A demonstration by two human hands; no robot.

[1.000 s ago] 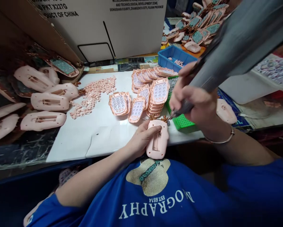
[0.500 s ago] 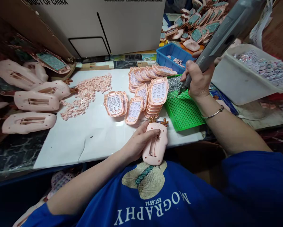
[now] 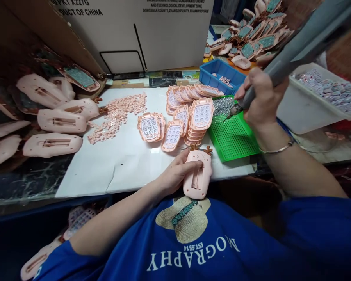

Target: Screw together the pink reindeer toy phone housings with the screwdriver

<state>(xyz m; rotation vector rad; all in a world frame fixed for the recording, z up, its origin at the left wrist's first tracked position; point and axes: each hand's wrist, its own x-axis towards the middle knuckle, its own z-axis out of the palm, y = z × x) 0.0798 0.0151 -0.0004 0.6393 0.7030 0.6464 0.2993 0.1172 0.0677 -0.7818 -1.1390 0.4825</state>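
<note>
My left hand (image 3: 175, 173) holds a pink toy phone shell (image 3: 198, 173) with brown antlers, back side up, at the near edge of the white sheet (image 3: 125, 156). My right hand (image 3: 260, 99) grips a grey electric screwdriver (image 3: 295, 47). Its tip hovers over the pile of small screws (image 3: 222, 105) at the far end of the green perforated tray (image 3: 234, 136). Stacks of pink keypad fronts (image 3: 193, 117) lie just left of the tray.
A heap of small pink buttons (image 3: 116, 113) lies on the sheet. Pink back shells (image 3: 55, 123) are piled at the left. A blue bin (image 3: 220, 74), a white tub (image 3: 318, 101), a cardboard box (image 3: 134, 31) and more toy phones (image 3: 251, 35) stand behind.
My right hand carried the screwdriver from the toy shell's top up and right to the screw pile on the green tray. My left hand kept hold of the shell.
</note>
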